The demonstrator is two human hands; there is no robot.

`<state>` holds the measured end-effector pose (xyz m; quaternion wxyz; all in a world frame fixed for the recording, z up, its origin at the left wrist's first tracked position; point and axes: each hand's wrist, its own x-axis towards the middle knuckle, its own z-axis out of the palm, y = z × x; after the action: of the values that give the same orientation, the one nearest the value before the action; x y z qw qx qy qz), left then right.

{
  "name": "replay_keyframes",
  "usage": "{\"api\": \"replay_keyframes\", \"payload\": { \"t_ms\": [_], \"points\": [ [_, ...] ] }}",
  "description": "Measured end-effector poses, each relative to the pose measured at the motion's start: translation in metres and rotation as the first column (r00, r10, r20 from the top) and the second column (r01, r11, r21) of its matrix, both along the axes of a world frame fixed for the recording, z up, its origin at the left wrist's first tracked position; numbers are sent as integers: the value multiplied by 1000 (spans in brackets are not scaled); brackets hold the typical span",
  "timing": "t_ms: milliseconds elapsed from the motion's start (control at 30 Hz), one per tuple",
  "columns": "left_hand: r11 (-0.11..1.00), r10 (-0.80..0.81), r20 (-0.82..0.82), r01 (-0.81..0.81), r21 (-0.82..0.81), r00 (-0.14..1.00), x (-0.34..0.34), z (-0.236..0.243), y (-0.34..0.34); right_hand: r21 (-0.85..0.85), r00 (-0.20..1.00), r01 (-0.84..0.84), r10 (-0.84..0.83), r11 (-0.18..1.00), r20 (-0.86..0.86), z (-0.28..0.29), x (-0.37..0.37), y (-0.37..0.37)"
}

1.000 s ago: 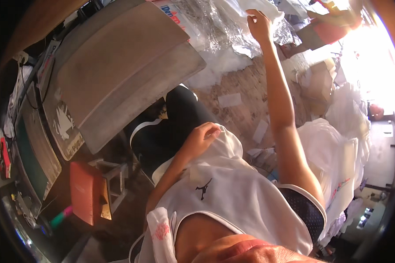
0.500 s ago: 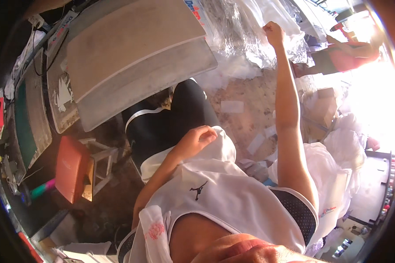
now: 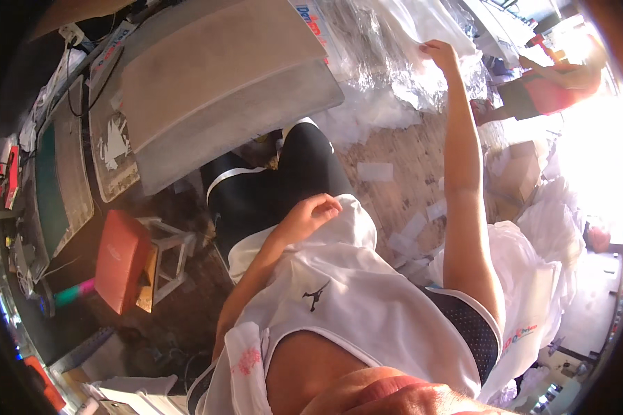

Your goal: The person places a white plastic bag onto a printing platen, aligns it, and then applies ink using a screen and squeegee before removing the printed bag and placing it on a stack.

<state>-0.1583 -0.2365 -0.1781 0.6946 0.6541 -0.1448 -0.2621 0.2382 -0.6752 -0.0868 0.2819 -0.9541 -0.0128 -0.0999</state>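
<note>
My left hand [image 3: 309,218] hovers or rests over the white shirt [image 3: 353,277] at my lap. Its fingers are apart and slightly bent, and nothing is in them. My right arm stretches far forward. At its end my right hand [image 3: 441,55] is at the white cloth [image 3: 415,24] and crumpled clear plastic [image 3: 401,76] piled at the far edge. The fingers of that hand are drawn together at the cloth. What they pinch, if anything, is too small to make out.
Large flat boards [image 3: 221,76] lie ahead to the left. A red-cushioned stool [image 3: 122,261] stands at left. Paper scraps [image 3: 375,171] lie on the floor. White plastic bags [image 3: 512,277] and a cardboard box [image 3: 519,169] are at right. Another person [image 3: 554,90] holds a red tool.
My right hand has shifted slightly right and nearer, its fingers less balled up. The left hand stays at my lap. The whole view has turned a little.
</note>
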Motion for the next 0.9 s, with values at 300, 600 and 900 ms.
{"api": "replay_keyframes", "payload": {
  "t_ms": [300,600,900],
  "points": [
    [997,-36,-115,28,-66,993,-1,-10,12,-72,983,-152,144,986,-111,7,33,-11],
    [997,43,-28,-44,-62,999,6,8,26,-26,949,-6,14,1000,314,132,8,-30],
    [976,218,360,-205,-72,907,28,79,16,489,812,-540,269,686,518,307,-223,147]
  ]
}}
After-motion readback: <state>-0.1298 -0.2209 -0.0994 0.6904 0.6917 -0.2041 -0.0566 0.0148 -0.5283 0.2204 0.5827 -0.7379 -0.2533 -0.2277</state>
